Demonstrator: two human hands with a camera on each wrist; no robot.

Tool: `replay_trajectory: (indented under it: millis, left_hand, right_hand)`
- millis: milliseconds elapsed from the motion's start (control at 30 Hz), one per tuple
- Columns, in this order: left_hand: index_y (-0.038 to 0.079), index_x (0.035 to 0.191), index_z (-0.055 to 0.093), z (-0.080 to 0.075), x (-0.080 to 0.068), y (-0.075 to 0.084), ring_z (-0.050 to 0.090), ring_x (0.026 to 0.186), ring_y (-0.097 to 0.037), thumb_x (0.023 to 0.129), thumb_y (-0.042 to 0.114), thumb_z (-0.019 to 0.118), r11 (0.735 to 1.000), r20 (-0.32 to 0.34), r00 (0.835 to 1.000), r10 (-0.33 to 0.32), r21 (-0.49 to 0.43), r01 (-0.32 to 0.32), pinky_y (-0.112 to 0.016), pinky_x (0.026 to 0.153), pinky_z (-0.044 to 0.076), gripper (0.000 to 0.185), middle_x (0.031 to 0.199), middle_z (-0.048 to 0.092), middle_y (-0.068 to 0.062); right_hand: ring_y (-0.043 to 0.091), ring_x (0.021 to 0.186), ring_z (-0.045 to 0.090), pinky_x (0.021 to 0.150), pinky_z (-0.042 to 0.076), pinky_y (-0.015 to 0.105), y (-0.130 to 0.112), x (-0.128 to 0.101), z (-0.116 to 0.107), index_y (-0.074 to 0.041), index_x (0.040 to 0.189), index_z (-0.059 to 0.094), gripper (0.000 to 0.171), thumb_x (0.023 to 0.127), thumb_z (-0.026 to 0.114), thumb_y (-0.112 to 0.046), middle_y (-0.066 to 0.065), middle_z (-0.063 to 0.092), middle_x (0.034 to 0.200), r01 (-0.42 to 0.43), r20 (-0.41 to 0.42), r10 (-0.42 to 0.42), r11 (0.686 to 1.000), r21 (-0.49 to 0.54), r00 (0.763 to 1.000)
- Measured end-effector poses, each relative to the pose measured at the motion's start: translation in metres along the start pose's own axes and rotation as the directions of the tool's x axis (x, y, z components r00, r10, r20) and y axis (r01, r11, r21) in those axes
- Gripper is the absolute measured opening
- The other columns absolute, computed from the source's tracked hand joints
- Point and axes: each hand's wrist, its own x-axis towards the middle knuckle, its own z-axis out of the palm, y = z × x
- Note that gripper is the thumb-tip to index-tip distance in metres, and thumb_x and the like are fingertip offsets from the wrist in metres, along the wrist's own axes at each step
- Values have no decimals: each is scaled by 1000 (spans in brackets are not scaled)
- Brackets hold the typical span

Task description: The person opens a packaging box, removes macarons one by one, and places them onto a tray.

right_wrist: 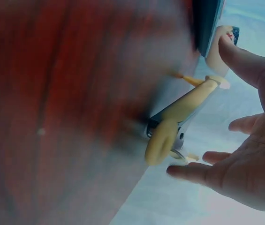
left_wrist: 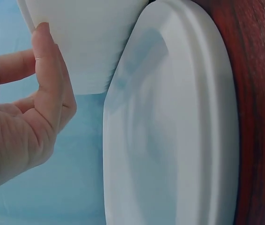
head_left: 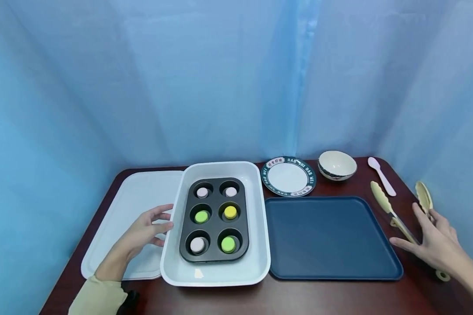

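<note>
Head view: left hand (head_left: 147,229) spread, fingers loosely extended, hovering over the white tray (head_left: 118,227) and just beside the left wall of the white baking dish (head_left: 260,227), gripping nothing; inside the dish, a dark muffin tin (head_left: 214,258) with six cups, each holding one small round piece: two pale ones at the far end, a green and a yellow in the middle row, a pale and a green nearest. To the right, a dark blue tray (head_left: 331,238), bare; beyond it a patterned plate (head_left: 288,176), a bowl (head_left: 337,165) and a pink spoon (head_left: 381,175). Right hand (head_left: 433,243) open, fingers stretched over the cream-handled tongs (head_left: 394,216) lying on the brown table (head_left: 339,297) beside the blue tray; apparently touching or nearly touching, not yet closed round them.

Left wrist view: fingers (left_wrist: 48,79) straight, thumb apart, close to the dish's outer wall (left_wrist: 85,42); contact not certain; white tray rim (left_wrist: 170,140) below.

Right wrist view: blurred; palm open, fingers (right_wrist: 245,61) splayed either side of the tongs (right_wrist: 179,117); nothing pinched.

Judged step: reaching, left to steady the dish, right to take up the tongs. Next move calls for closing round the tongs' handles near the hinge end, lifting clear of the table, then carrying the tips over the tin.
</note>
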Motion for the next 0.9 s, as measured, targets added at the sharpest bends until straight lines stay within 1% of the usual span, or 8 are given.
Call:
replay_trajectory:
  millis: [167, 233, 333, 433, 600, 733, 800, 900]
  left_hand:
    - [4, 153, 39, -2, 1, 1, 68, 90, -28, 97, 9, 67, 1000, -18, 1000, -5, 4, 5, -45, 68, 63, 63, 126, 52, -24]
    - [4, 153, 39, -1, 2, 1, 67, 91, -28, 96, 11, 68, 1000, -12, 1000, -2, 5, 2, -45, 69, 63, 63, 127, 53, -24]
    - [4, 153, 39, 1, 2, 1, 67, 92, -27, 96, 12, 69, 1000, -4, 1000, -2, -2, 2, -45, 69, 63, 64, 127, 53, -24]
    - [5, 153, 39, 1, 2, 1, 67, 91, -28, 96, 11, 68, 1000, -4, 1000, -8, -12, 8, -46, 69, 63, 64, 127, 53, -24]
    - [5, 153, 39, 1, 0, 1, 66, 91, -28, 96, 11, 68, 1000, -4, 1000, -9, -18, 8, -46, 68, 63, 65, 125, 53, -23]
    - [5, 153, 39, 2, 1, 1, 66, 92, -27, 96, 12, 69, 1000, 0, 1000, -8, -19, 8, -46, 69, 63, 65, 125, 53, -23]
    - [6, 153, 39, 2, 2, 0, 67, 93, -27, 96, 12, 69, 1000, 0, 1000, -10, -18, 10, -46, 69, 63, 65, 126, 52, -23]
    - [6, 153, 39, 2, 3, 0, 66, 94, -27, 96, 12, 69, 1000, 1, 1000, -15, -18, 15, -46, 69, 63, 66, 127, 52, -23]
  right_hand:
    - [75, 121, 22, 86, 27, 83, 5, 3, 0, 4, 159, 2, 124, 80, 85, -45, 58, 17, 138, 18, 30, -17, 1000, -7, 999]
    - [75, 123, 20, 86, 28, 83, 7, 3, -2, 7, 158, -1, 124, 82, 84, -43, 59, 17, 136, -6, 54, 7, 1000, -8, 999]
    - [73, 126, 16, 86, 30, 82, 10, 1, -4, 9, 156, -5, 123, 86, 80, -46, 59, 14, 136, -58, 102, 59, 998, -14, 993]
    - [72, 124, 20, 83, 34, 81, 10, 1, -6, 10, 155, -6, 122, 88, 76, -51, 58, 17, 133, -103, 140, 107, 994, -36, 984]
    - [67, 108, 38, 75, 42, 74, 10, 3, -10, 16, 152, -3, 124, 86, 79, -49, 49, 37, 117, -145, 160, 156, 987, -74, 975]
    - [62, 96, 51, 68, 47, 68, 13, 7, -15, 22, 148, -2, 128, 83, 81, -50, 45, 48, 106, -145, 201, 163, 984, -103, 966]
    - [56, 84, 57, 62, 50, 62, 15, 9, -17, 25, 146, 8, 124, 82, 82, -52, 40, 52, 95, -137, 211, 157, 985, -104, 965]
    - [41, 67, 58, 53, 50, 52, 17, 11, -18, 23, 138, 24, 114, 80, 81, -56, 28, 54, 79, -140, 214, 159, 985, -101, 964]
